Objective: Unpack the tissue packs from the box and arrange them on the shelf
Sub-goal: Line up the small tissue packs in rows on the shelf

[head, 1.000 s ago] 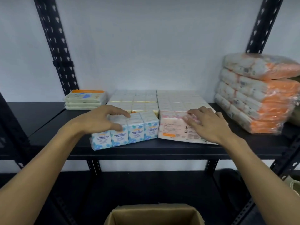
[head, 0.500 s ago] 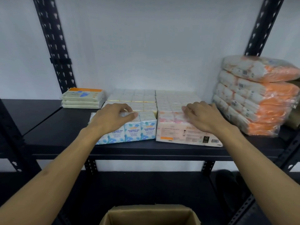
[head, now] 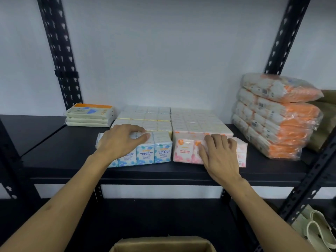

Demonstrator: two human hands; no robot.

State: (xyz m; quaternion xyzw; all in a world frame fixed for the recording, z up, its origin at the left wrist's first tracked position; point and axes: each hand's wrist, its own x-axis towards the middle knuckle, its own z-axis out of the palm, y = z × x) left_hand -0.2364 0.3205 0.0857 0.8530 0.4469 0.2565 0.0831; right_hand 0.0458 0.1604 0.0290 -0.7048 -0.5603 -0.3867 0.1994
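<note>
On the black shelf (head: 63, 160) a blue-printed tissue pack (head: 154, 153) stands at the front edge. My left hand (head: 120, 140) grips it from above, fingers over its top and thumb across the front corner. Beside it on the right stands a pink tissue pack (head: 183, 151), its printed face toward me. My right hand (head: 220, 155) holds that one, fingers curled over the top edge and thumb on the front. Rows of pale yellow packs (head: 151, 117) and white-orange packs (head: 196, 120) lie behind them. The open cardboard box (head: 163, 245) sits below, its inside hidden.
A tall stack of orange-and-white bagged packs (head: 276, 120) fills the shelf's right end. Three flat packs (head: 91, 115) are stacked at the back left. Black perforated uprights (head: 61, 57) frame the shelf. Pale sandals (head: 316, 231) lie low on the right.
The pink pack lay flat with its label up; now it stands upright facing me. Both packs have been pushed back toward the rows behind, and my hands followed them.
</note>
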